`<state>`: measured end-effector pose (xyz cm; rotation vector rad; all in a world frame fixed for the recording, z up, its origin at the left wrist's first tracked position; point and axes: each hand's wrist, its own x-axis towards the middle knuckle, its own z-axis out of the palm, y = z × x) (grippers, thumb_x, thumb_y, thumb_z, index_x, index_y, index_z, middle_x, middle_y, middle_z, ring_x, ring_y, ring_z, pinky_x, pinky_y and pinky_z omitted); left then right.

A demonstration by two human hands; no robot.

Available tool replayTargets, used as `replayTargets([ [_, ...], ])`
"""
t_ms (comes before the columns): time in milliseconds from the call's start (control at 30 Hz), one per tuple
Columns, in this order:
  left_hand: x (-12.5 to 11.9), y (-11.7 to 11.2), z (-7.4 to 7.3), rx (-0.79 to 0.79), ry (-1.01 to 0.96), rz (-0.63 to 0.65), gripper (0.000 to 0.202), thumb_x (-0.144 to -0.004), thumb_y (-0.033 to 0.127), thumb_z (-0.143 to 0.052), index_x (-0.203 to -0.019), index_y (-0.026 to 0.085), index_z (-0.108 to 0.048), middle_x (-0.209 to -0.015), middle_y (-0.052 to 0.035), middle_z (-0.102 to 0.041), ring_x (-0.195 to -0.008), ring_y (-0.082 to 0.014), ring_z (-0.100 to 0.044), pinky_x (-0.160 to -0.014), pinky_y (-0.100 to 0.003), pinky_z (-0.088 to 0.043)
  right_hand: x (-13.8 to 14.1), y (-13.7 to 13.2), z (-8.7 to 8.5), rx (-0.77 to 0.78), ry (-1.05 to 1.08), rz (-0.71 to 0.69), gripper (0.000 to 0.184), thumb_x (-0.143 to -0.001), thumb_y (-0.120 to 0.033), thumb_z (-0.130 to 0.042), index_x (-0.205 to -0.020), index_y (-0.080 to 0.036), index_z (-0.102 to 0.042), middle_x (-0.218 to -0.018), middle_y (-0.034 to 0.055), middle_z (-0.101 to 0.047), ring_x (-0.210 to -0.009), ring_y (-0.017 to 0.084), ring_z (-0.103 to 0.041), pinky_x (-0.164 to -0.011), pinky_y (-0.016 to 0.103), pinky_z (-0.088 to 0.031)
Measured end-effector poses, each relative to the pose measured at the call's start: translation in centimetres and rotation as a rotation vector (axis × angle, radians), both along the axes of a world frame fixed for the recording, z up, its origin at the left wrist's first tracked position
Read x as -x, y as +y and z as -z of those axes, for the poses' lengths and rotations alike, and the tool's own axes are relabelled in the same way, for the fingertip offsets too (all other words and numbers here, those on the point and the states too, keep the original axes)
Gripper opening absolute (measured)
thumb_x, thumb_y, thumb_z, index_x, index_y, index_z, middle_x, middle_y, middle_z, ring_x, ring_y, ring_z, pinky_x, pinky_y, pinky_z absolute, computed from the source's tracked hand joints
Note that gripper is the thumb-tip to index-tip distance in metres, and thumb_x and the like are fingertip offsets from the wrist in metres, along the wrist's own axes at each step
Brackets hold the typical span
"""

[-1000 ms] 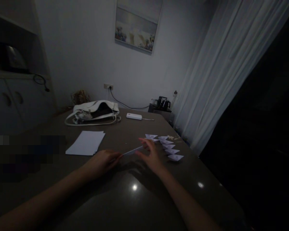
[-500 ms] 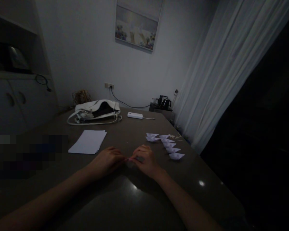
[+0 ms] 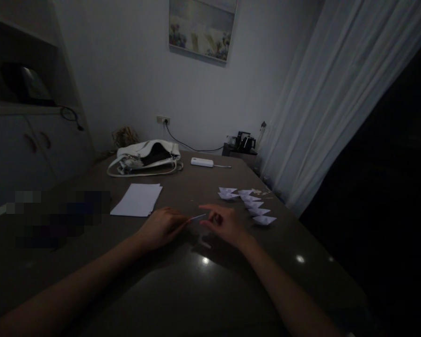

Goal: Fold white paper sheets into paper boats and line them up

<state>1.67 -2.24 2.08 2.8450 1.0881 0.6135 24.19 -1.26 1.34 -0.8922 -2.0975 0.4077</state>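
Observation:
Between the thumb and fingers of my left hand [image 3: 164, 227] is a small folded piece of paper [image 3: 198, 217], seen nearly edge-on above the table. My right hand [image 3: 226, 224] is just right of it, thumb and forefinger spread apart around the paper's free end, apparently not touching it. Its other fingers are curled. Several folded paper boats [image 3: 252, 204] stand in two rows to the right, beyond my right hand. A stack of white paper sheets [image 3: 137, 200] lies to the left, beyond my left hand.
A white handbag [image 3: 147, 158] lies at the back left of the dark table [image 3: 154, 290]. Right of it is a white power bank [image 3: 202, 162] with a short strap or cable. Small pale scraps [image 3: 260, 192] lie near the right edge, beside the boats. A curtain [image 3: 323, 103] hangs beyond.
My right thumb and forefinger have opened and come off the folded paper, exposing its end. My left hand still holds it. The whole view has shifted slightly.

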Motion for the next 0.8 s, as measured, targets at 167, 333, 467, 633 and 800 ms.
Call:
replayTargets([
  [167,0.0,0.2,0.5,-0.015,0.018,0.000,0.037,-0.095,0.036,-0.034,-0.111,0.021,-0.064,-0.081,-0.0058,-0.069,-0.074,-0.0185,-0.061,-0.068,-0.027,-0.041,0.2,0.4,0.8,-0.057,-0.069,-0.024,0.017,-0.085,-0.028,-0.055,-0.087,-0.024,-0.072,-0.082,0.0029,-0.072,-0.070,0.016,-0.064,-0.063,0.026,-0.044],
  [333,1.1,1.4,0.8,-0.062,0.061,-0.049,0.032,-0.092,0.029,-0.042,-0.114,0.020,-0.063,-0.081,-0.0067,-0.069,-0.074,-0.0186,-0.061,-0.070,-0.027,-0.042,-0.9,1.0,0.2,-0.077,-0.055,0.080,0.016,-0.082,-0.027,-0.058,-0.084,-0.024,-0.073,-0.069,0.0011,-0.070,-0.055,0.014,-0.060,-0.054,0.024,-0.040],
  [467,1.8,2.1,0.8,-0.084,0.099,-0.079,0.032,-0.093,0.028,-0.040,-0.109,0.017,-0.065,-0.078,-0.0076,-0.069,-0.072,-0.0182,-0.061,-0.068,-0.026,-0.042,-1.4,1.4,0.2,-0.070,-0.032,0.085,0.015,-0.081,-0.023,-0.058,-0.082,-0.024,-0.073,-0.065,0.0000,-0.069,-0.053,0.014,-0.058,-0.053,0.023,-0.039],
  [633,2.6,2.7,1.0,-0.075,0.114,-0.101,0.033,-0.092,0.031,-0.040,-0.104,0.018,-0.068,-0.078,-0.0080,-0.070,-0.073,-0.0188,-0.062,-0.067,-0.026,-0.043,-1.9,2.1,0.7,-0.048,0.005,0.148,0.014,-0.081,-0.025,-0.059,-0.082,-0.024,-0.073,-0.065,0.0002,-0.069,-0.055,0.014,-0.059,-0.055,0.024,-0.040],
  [800,2.7,2.8,1.3,0.109,-0.134,-0.164,0.038,-0.088,0.041,-0.042,-0.104,0.018,-0.068,-0.096,-0.0089,-0.072,-0.084,-0.0224,-0.065,-0.074,-0.029,-0.047,-2.2,2.2,0.6,-0.041,-0.024,0.144,0.014,-0.082,-0.026,-0.060,-0.083,-0.018,-0.071,-0.078,0.0036,-0.070,-0.062,0.013,-0.058,-0.058,0.022,-0.041],
])
